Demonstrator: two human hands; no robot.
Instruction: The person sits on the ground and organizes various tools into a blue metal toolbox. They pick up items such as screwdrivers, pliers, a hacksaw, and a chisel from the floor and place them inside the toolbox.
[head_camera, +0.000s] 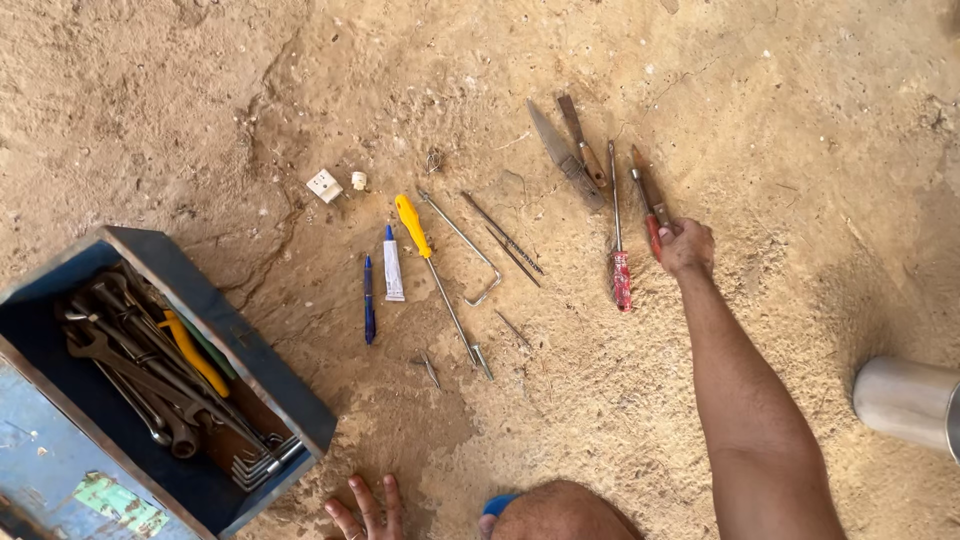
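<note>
Head view, right hand: the right hand (687, 246) is stretched far out on the sandy ground (780, 120), fingers curled round the red handle of a small screwdriver (650, 200) at the right end of a row of tools.
Left hand: the left hand (366, 510) rests flat on the dirt at the bottom edge, fingers spread, holding nothing.
Close by: a red-handled screwdriver (619, 240) lies just left of the held one; two flat rusty blades (572, 150) lie above them.
Row of tools: a yellow-handled screwdriver (432, 265), a bent metal rod (466, 250), a blue pen (368, 298).
Packages: a small white tube with a blue cap (392, 265) sits between pen and yellow handle; a little white block (324, 185) lies higher up.
Box: a blue metal toolbox (290, 395), left, full of grey spanners.
Hard to see: a shiny metal can (905, 400) is cut off at the right; the knee (560, 512) hides ground below.
</note>
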